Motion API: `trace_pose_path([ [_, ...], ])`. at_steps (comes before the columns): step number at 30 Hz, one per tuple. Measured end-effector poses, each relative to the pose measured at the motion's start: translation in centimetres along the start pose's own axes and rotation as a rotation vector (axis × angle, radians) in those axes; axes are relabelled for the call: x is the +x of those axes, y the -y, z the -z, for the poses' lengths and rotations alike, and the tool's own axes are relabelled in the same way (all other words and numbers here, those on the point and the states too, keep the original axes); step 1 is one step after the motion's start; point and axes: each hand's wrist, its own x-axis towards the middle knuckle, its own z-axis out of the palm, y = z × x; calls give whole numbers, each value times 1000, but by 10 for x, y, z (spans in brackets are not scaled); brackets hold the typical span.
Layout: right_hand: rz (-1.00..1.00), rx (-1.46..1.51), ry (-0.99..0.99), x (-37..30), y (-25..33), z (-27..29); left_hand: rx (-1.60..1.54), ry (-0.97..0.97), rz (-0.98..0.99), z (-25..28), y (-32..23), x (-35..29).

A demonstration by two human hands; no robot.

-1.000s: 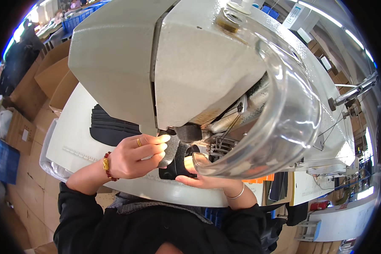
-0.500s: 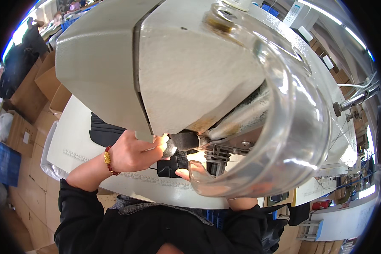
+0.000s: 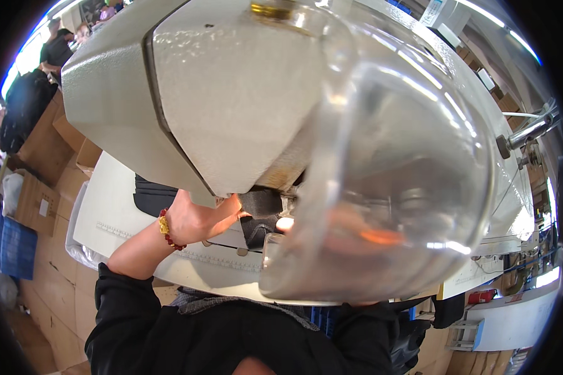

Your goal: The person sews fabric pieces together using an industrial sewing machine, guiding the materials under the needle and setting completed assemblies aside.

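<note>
Below the machine head (image 3: 231, 106), the black piece (image 3: 258, 229) is flanked by the right hand (image 3: 285, 224) and, nearer, the left hand (image 3: 197, 217), grips indeterminable

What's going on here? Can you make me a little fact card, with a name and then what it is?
Machine: light-grey machine head above the table
Shield: clear curved guard, on the right
Table: white table with ruler marks
Left: left grip, fingertips at the dark fabric; how tightly, I can't tell
Right: right grip, blurry behind the guard
Wrist: red-beaded bracelet, left side
Pile: black pieces beyond the left grip
</note>
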Motion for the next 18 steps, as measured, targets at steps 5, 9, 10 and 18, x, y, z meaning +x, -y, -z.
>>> trace_pose_path([
  [5, -40, -2, -58, -4, -7, 7, 34, 38, 33, 2, -5, -3],
  [9, -140, 6, -178, -6, -20, 15, 5, -13, -13, 19, -3, 8],
  [10, -159, -2, -217, -5, -23, 16, 25, -24, -21, 21, 1, 13],
  [18, 288, -469, -378, 11, 8, -50, -473, 210, 123, 21, 40, 33],
])
